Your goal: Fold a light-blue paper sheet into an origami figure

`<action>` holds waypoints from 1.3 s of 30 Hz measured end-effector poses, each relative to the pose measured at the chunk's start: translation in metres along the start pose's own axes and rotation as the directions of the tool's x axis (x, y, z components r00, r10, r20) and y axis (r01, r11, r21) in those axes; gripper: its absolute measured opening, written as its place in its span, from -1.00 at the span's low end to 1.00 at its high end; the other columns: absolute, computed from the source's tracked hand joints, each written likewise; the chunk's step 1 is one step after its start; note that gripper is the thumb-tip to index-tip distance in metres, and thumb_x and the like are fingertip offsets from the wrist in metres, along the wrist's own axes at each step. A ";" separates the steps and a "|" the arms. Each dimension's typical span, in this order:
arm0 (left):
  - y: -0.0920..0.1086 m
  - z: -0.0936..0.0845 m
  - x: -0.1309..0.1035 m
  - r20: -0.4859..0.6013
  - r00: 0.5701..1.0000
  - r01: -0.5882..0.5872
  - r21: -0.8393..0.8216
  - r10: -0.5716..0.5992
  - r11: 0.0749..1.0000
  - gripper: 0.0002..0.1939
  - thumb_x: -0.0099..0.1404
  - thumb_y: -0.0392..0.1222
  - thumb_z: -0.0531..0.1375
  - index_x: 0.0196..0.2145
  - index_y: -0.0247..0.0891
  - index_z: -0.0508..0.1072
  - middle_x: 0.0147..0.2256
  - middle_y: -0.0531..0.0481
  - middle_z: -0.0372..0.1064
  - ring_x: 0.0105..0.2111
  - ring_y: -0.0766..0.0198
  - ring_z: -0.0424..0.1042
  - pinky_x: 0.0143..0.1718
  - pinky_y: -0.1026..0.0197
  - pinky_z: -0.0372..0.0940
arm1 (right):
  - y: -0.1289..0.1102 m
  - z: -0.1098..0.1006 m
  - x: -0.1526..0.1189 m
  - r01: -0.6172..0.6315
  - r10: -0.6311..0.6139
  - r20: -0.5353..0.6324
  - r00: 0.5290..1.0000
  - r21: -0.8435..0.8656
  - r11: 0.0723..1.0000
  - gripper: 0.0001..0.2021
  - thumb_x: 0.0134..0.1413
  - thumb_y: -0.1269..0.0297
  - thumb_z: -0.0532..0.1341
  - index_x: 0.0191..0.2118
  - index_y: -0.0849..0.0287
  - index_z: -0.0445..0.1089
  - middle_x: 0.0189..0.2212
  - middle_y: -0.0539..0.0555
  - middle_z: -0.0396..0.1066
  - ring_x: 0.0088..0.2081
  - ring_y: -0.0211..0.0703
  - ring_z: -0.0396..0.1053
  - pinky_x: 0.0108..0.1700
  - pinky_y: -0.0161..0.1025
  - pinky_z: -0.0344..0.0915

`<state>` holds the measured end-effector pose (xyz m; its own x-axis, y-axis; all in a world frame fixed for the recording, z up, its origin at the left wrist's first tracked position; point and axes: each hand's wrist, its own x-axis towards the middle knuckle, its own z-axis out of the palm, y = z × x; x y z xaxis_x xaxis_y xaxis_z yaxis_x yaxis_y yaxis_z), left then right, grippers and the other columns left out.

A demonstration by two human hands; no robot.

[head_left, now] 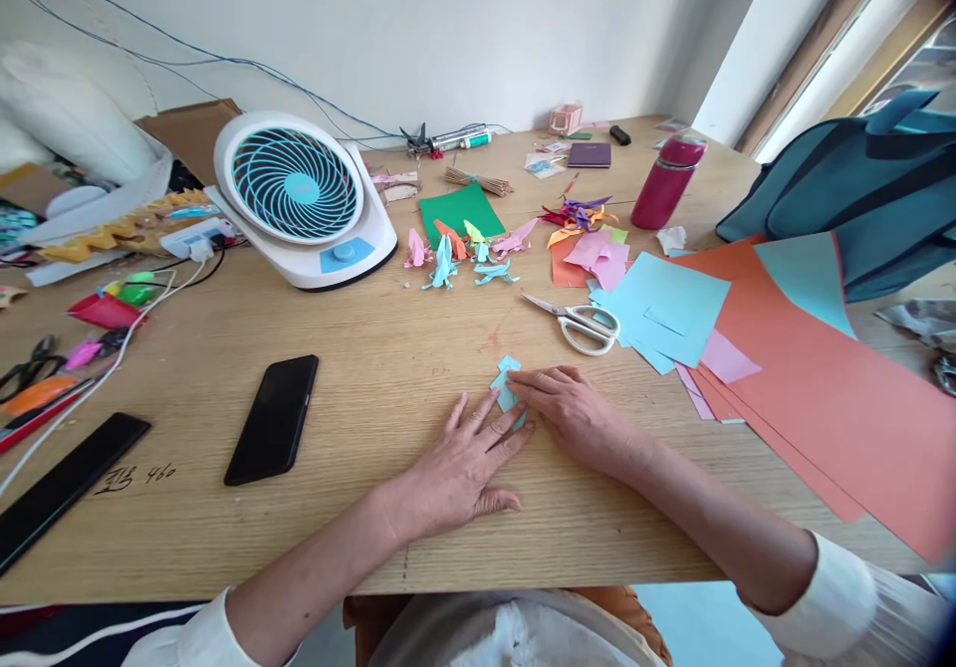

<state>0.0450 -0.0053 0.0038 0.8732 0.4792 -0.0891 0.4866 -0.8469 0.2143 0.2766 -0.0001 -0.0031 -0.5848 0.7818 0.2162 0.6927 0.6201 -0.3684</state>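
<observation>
A small piece of folded light-blue paper (507,380) lies on the table in front of me, its lower part covered by my fingers. My left hand (469,463) rests flat with its fingers spread, the fingertips touching the paper's lower left side. From the right, my right hand (579,416) presses on the paper; its fingers are bent and held together, and the thumb is hidden. White-handled scissors (589,326) lie beyond my right hand, blades pointing left. Several folded paper animals (443,263) in blue, pink and orange stand farther back.
A white fan (295,189) stands at the back left. On the left lies a black phone (272,420). To the right are blue paper sheets (664,299), large orange sheets (843,398), a red bottle (667,182) and a teal bag (829,194). A green sheet (467,211) lies behind the paper animals.
</observation>
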 end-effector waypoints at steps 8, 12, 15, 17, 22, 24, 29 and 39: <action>-0.001 -0.006 0.006 -0.216 0.976 0.008 0.022 -0.003 1.000 -0.22 0.39 0.24 -0.06 0.34 -0.39 0.04 0.25 -0.36 0.17 0.26 -0.12 0.14 0.23 -0.21 0.09 | 0.004 0.004 0.002 -0.008 0.012 -0.080 0.997 0.046 0.999 -0.60 0.36 0.41 -0.01 0.24 0.20 0.24 0.13 0.22 0.39 0.12 -0.03 0.34 0.12 0.00 0.18; 0.000 0.000 0.017 -0.344 0.929 0.142 -0.001 -0.133 0.990 -0.48 0.45 0.02 -0.02 0.23 -0.37 0.22 0.14 -0.34 0.30 0.10 -0.03 0.35 0.06 -0.09 0.30 | 0.005 0.006 0.002 -0.020 0.027 -0.104 0.994 0.067 0.998 -0.53 0.33 0.46 -0.01 0.31 0.19 0.11 0.05 0.21 0.45 0.07 -0.07 0.38 0.08 -0.04 0.22; -0.001 0.007 0.023 -0.387 0.904 0.196 -0.001 -0.181 0.981 -0.61 0.42 -0.13 0.07 0.12 -0.37 0.31 0.12 -0.33 0.33 0.10 -0.03 0.36 0.06 -0.11 0.33 | 0.004 0.008 0.003 -0.044 0.050 -0.099 0.994 0.065 0.997 -0.51 0.32 0.42 0.03 0.33 0.14 0.07 0.05 0.18 0.45 0.06 -0.05 0.38 0.10 -0.03 0.21; -0.001 0.011 0.025 -0.405 0.896 0.199 0.005 -0.180 0.980 -0.65 0.39 -0.17 0.12 0.08 -0.37 0.34 0.13 -0.35 0.33 0.13 -0.04 0.34 0.10 -0.12 0.31 | 0.004 0.009 0.003 -0.057 0.063 -0.090 0.994 0.058 0.997 -0.49 0.30 0.40 0.07 0.33 0.13 0.06 0.08 0.18 0.43 0.08 -0.03 0.37 0.13 -0.01 0.19; 0.004 0.010 0.026 -0.374 0.901 0.225 -0.031 -0.220 0.974 -0.61 0.36 -0.21 0.16 0.12 -0.31 0.29 0.16 -0.30 0.32 0.18 -0.03 0.31 0.19 -0.18 0.23 | -0.001 0.006 0.003 -0.076 0.080 -0.067 0.995 0.059 0.995 -0.45 0.26 0.35 0.14 0.33 0.13 0.07 0.11 0.19 0.40 0.12 -0.03 0.33 0.16 -0.01 0.16; 0.006 0.006 0.027 -0.350 0.899 0.254 -0.076 -0.264 0.964 -0.57 0.35 -0.22 0.17 0.15 -0.29 0.27 0.18 -0.28 0.30 0.19 -0.03 0.30 0.20 -0.17 0.21 | -0.004 0.003 0.002 -0.082 0.086 -0.054 0.995 0.068 0.994 -0.43 0.22 0.34 0.18 0.33 0.13 0.08 0.14 0.20 0.37 0.14 -0.01 0.31 0.17 0.00 0.14; 0.009 -0.004 0.029 -0.320 0.887 0.302 -0.148 -0.334 0.942 -0.54 0.29 -0.21 0.22 0.13 -0.26 0.28 0.18 -0.23 0.30 0.20 -0.03 0.27 0.23 -0.16 0.18 | -0.009 0.000 0.001 -0.098 0.102 -0.035 0.994 0.083 0.992 -0.36 0.13 0.32 0.24 0.32 0.17 0.10 0.20 0.23 0.30 0.16 0.06 0.25 0.19 0.02 0.09; 0.004 -0.022 0.029 -0.204 0.923 0.300 -0.153 -0.328 0.941 -0.50 0.20 -0.20 0.32 0.07 -0.31 0.33 0.15 -0.27 0.33 0.19 -0.09 0.27 0.21 -0.18 0.20 | -0.012 0.002 0.001 -0.133 0.137 -0.033 0.990 0.088 0.987 -0.30 0.08 0.30 0.25 0.33 0.18 0.06 0.19 0.23 0.27 0.14 0.10 0.22 0.18 0.05 0.08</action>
<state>0.0715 0.0100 0.0231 0.6407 0.7664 0.0460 0.7164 -0.6182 0.3235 0.2671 -0.0065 -0.0002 -0.4702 0.8610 0.1939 0.7247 0.5020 -0.4720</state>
